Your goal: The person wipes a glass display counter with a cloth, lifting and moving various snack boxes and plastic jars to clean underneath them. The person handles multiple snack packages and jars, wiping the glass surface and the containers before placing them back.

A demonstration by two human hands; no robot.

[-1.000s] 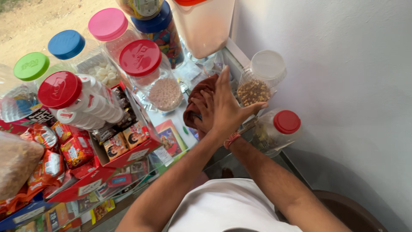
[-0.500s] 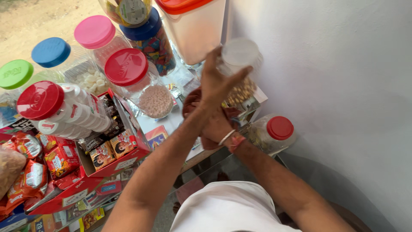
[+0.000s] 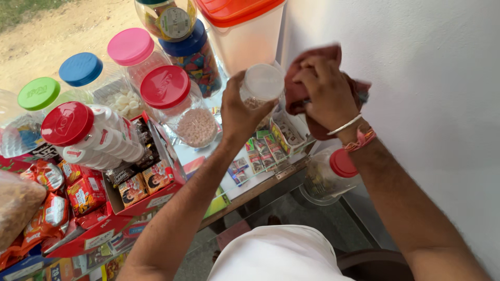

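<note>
My left hand (image 3: 238, 112) grips a clear plastic jar with a white lid (image 3: 262, 84), lifted above the counter with its lid facing me. My right hand (image 3: 325, 93) holds a dark red cloth (image 3: 304, 86) pressed against the side of that jar, close to the white wall. A bangle and a red thread band sit on my right wrist. Below the jar lies a small box of packets (image 3: 284, 132).
Jars with red (image 3: 179, 104), pink (image 3: 134, 52), blue (image 3: 83, 70) and green (image 3: 39, 93) lids crowd the counter. A red-lidded jar (image 3: 333, 171) lies by the counter edge. A large orange-lidded container (image 3: 242, 31) stands at the back. Red cartons of snack packets (image 3: 140, 184) sit on the left.
My left hand has lifted the white-lidded jar off the counter. My right hand has come up with the cloth from the counter to the jar's side.
</note>
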